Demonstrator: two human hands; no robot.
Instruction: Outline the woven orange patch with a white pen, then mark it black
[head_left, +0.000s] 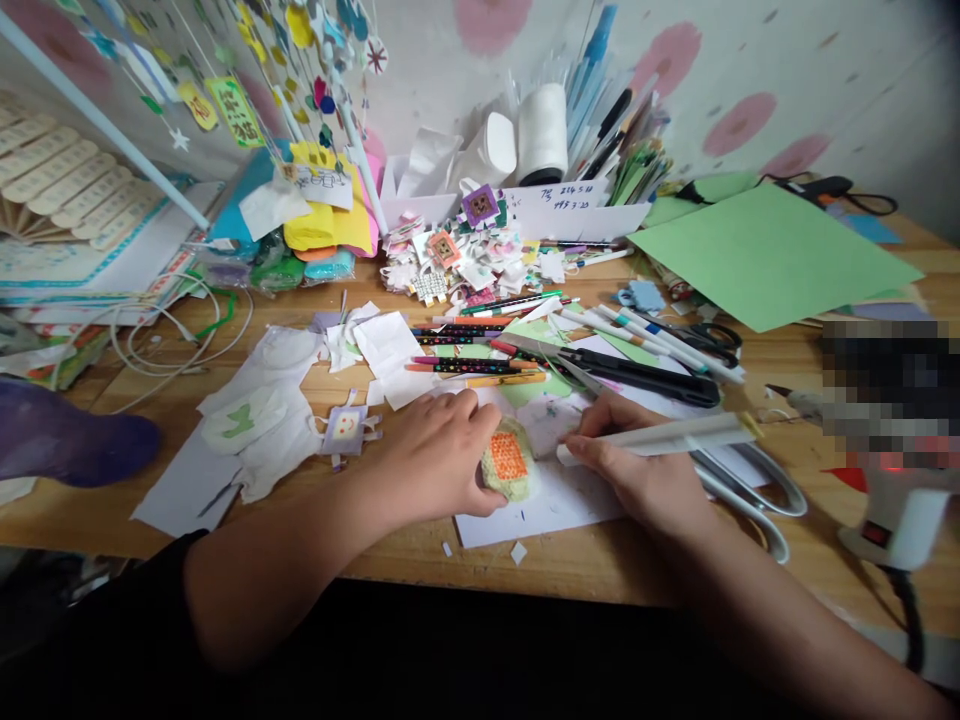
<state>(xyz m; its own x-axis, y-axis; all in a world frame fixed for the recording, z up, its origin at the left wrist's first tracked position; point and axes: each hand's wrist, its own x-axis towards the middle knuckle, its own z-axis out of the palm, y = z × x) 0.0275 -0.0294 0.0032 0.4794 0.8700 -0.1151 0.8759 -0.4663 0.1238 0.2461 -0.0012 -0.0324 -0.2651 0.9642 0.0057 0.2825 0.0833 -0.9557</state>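
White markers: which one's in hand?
The white marker gripped in the right hand, slanting across it above the paper. The other white markers lie side by side beyond that hand, with none of them held.

The left hand pinches a small pale-green piece with an orange patch between thumb and fingers. Beside it, the right hand holds a white marker between its fingertips, one end pointing toward the piece but apart from it. A white sheet lies under the left fingertips. Left of those fingers is a lilac smiling-face figure; beyond them, patterned pens. A black utility knife rests just beyond the right fingers, grey scissors handles to their right.
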